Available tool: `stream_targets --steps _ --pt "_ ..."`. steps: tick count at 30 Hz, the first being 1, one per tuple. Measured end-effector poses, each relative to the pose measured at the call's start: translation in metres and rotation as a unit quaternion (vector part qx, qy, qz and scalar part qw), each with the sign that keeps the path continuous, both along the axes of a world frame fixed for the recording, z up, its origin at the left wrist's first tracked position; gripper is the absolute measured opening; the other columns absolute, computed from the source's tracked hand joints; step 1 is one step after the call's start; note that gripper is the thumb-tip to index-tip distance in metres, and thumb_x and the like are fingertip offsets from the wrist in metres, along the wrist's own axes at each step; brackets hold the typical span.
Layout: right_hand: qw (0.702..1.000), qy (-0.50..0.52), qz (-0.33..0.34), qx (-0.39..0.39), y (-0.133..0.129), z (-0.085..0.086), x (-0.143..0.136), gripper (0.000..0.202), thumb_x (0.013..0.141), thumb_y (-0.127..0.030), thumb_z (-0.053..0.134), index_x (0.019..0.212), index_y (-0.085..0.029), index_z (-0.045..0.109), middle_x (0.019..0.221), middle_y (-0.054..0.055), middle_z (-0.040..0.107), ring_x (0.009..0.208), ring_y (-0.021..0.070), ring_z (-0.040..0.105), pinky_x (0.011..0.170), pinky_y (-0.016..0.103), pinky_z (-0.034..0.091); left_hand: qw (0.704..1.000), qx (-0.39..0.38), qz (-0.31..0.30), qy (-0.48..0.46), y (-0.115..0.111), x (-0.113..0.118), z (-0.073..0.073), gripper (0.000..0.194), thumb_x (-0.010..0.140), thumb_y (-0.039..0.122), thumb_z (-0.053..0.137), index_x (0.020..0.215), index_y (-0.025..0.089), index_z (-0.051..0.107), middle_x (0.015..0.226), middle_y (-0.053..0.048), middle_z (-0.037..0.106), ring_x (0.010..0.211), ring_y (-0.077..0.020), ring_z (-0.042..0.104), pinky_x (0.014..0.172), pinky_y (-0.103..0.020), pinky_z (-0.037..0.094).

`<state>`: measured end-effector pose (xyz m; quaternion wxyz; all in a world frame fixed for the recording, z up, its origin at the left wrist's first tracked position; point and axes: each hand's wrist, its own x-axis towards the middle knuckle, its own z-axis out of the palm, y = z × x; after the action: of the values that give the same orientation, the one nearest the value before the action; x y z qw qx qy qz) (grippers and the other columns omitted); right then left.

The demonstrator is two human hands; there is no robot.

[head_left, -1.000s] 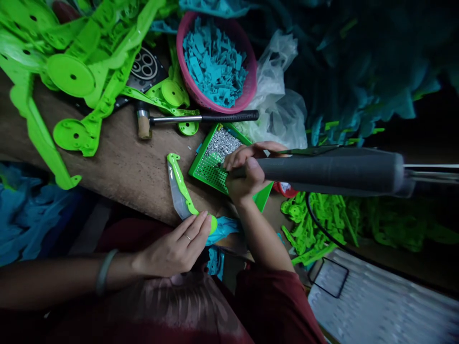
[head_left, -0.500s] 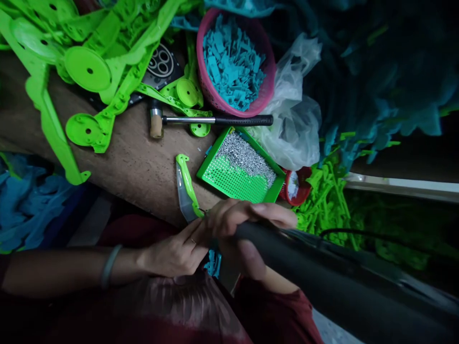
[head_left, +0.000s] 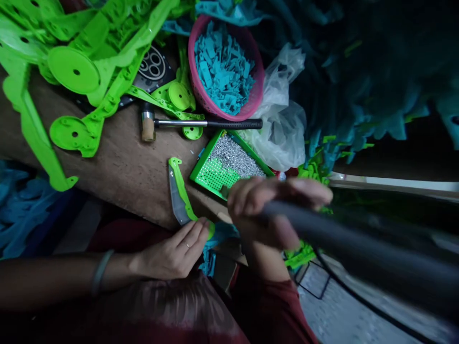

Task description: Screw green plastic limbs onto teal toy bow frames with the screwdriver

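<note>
My left hand [head_left: 175,251] is closed on the lower end of a bright green plastic part with a greyish translucent strip [head_left: 181,191]. The part's upper end points away from me, by the table edge. My right hand [head_left: 263,203] is wrapped round a thick black corded electric screwdriver [head_left: 333,231], whose body runs off to the right. Its tip is hidden or blurred near the green basket [head_left: 211,174]. Small silvery metal pieces [head_left: 236,157], looking like screws, lie in that basket. Blue plastic parts [head_left: 210,260] show below, between my hands.
A hammer [head_left: 201,123] lies across the brown table [head_left: 118,177]. Behind it stands a pink basket [head_left: 258,91] of small blue pieces, beside a clear plastic bag [head_left: 283,134]. Large green parts [head_left: 75,71] pile up at left; blue parts [head_left: 390,91] heap at right.
My right hand and the screwdriver have moved right and up, away from my left hand. My left hand still holds the green part. The whole view has shifted slightly.
</note>
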<state>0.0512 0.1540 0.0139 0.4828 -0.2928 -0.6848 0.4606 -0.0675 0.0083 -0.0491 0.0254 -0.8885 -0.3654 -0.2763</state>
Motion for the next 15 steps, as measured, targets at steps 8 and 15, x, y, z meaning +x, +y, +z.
stream_targets --steps 8,15 --pt "0.990 0.068 -0.122 0.027 0.038 -0.044 -0.015 0.021 0.080 -0.035 0.054 0.099 -0.030 0.047 0.050 -0.012 0.035 0.035 0.0097 0.037 0.034 0.020 0.037 0.999 0.018 -0.003 0.026 0.004 -0.004 -0.001 0.042 0.093 0.027 0.049 0.124 0.004 0.064 0.131 -0.018 0.063 0.120 -0.0284 0.061 0.106 -0.037 0.049" --pt "0.989 0.070 -0.130 0.020 0.035 -0.040 -0.010 0.021 0.077 -0.031 0.055 0.096 -0.029 0.047 0.051 -0.011 0.040 0.036 0.0099 0.039 0.035 0.021 0.037 1.000 -0.028 -0.004 0.012 0.005 -0.005 -0.004 0.042 0.095 0.023 0.042 0.129 0.008 0.062 0.136 -0.013 0.061 0.127 -0.0266 0.056 0.106 -0.036 0.048"
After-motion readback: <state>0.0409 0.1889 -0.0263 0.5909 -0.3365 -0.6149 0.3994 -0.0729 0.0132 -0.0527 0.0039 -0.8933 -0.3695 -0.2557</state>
